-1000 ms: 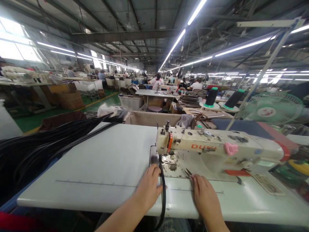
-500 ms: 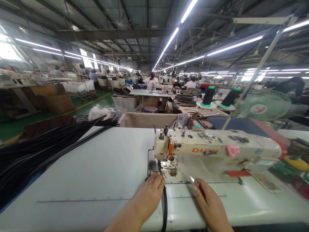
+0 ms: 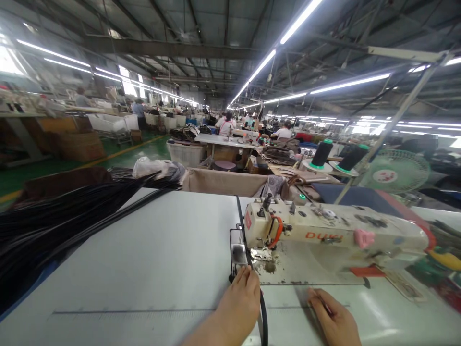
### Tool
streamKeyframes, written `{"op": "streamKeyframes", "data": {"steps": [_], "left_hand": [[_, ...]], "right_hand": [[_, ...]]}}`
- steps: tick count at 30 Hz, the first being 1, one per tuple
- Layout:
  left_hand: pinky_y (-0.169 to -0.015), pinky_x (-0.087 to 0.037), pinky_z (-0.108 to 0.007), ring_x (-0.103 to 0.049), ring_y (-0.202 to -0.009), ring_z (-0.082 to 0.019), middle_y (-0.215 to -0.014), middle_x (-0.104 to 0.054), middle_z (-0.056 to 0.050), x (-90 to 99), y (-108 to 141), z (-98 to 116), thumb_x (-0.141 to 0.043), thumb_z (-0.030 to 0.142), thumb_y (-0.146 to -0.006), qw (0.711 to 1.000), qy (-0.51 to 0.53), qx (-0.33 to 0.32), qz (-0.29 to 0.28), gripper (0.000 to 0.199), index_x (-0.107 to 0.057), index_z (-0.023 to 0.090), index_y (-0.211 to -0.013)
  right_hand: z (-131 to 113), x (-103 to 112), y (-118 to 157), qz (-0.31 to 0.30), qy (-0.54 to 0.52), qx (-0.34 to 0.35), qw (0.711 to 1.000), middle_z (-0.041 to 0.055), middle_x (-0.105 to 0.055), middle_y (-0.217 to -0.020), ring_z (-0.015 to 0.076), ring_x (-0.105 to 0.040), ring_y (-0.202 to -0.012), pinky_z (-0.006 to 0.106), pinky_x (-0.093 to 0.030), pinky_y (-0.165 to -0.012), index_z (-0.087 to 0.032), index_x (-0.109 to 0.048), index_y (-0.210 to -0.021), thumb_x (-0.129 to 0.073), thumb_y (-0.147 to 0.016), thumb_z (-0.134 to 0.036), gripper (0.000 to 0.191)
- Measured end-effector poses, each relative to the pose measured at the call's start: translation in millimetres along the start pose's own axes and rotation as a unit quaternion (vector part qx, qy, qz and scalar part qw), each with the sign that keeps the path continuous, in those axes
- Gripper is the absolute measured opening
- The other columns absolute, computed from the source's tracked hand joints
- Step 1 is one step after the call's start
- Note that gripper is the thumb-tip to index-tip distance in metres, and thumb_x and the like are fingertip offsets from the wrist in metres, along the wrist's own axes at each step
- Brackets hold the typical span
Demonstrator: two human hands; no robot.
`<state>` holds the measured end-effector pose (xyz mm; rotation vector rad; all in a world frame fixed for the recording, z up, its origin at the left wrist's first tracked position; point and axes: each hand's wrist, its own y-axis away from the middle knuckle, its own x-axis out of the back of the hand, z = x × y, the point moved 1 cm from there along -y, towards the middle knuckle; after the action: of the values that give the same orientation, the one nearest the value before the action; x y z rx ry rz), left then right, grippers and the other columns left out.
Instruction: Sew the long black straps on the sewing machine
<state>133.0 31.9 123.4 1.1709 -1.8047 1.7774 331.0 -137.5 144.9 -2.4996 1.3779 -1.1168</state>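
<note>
A black strip [image 3: 264, 317] runs from the table's front edge, under my left hand [image 3: 242, 298], and on past the left end of the sewing machine [image 3: 334, 235]. My left hand is closed on the strip, just in front of the metal plate [image 3: 238, 251] beside the presser foot. To the right, my right hand [image 3: 333, 315] is closed over the white table [image 3: 173, 245], its fingers pinched on a small blade-like tool, which is blurred and mostly hidden.
A bundle of black strips [image 3: 72, 223] covers the table's left side. Behind the machine stand a fabric-lined bin [image 3: 226, 182], two black thread cones [image 3: 321, 154] and a green fan [image 3: 396, 170]. Several people work farther back.
The view has shifted, so machine and hands appear farther right and lower. More of the black strip now shows behind the machine's left end. The tool in my right hand shows less clearly.
</note>
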Motion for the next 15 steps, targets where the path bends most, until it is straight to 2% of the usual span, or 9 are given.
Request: {"op": "streamKeyframes", "data": {"steps": [3, 5, 11, 15], "left_hand": [[-0.103, -0.058, -0.041, -0.069, -0.111, -0.028, -0.119, -0.065, -0.017, 1.5, -2, 1, -0.053, 0.006, -0.082, 1.000, -0.004, 0.002, 0.021, 0.037, -0.065, 0.004, -0.117], [-0.101, -0.059, -0.042, -0.069, -0.110, -0.029, -0.118, -0.065, -0.017, 0.3, -2, 2, -0.056, 0.007, -0.082, 1.000, -0.006, 0.008, 0.028, 0.035, -0.066, 0.004, -0.115], [-0.099, -0.061, -0.043, -0.070, -0.109, -0.031, -0.114, -0.065, -0.016, -6.0, 0, 6, -0.059, 0.012, -0.087, 0.999, 0.003, 0.018, 0.045, 0.026, -0.068, 0.004, -0.110], [-0.102, -0.060, -0.044, -0.069, -0.112, -0.031, -0.115, -0.065, -0.017, -9.5, 3, 8, -0.057, 0.006, -0.083, 1.000, 0.012, 0.014, 0.022, 0.031, -0.067, 0.003, -0.112]], "right_hand": [[-15, 0, 3, 0.046, -0.007, -0.036, 0.998, 0.0004, -0.066, -0.065, 0.0198, -0.062, -0.066, 0.022, -0.050, -0.070, -0.024, -0.068, -0.068, -0.060, -0.083, -0.057, 0.038], [-20, 1, 3, 0.054, -0.011, -0.045, 0.997, 0.0005, -0.066, -0.065, 0.0199, -0.062, -0.067, 0.022, -0.050, -0.071, -0.023, -0.068, -0.068, -0.062, -0.080, -0.056, 0.035], [-17, 7, 1, 0.008, -0.007, -0.032, 0.999, -0.0001, -0.053, -0.058, 0.0182, -0.053, -0.060, 0.024, -0.044, -0.062, -0.022, -0.055, -0.058, -0.060, -0.082, -0.058, 0.044], [-20, 9, 3, 0.005, -0.014, -0.029, 0.999, 0.0003, -0.049, -0.057, 0.0188, -0.052, -0.060, 0.026, -0.044, -0.061, -0.022, -0.052, -0.057, -0.058, -0.086, -0.066, 0.053]]}}
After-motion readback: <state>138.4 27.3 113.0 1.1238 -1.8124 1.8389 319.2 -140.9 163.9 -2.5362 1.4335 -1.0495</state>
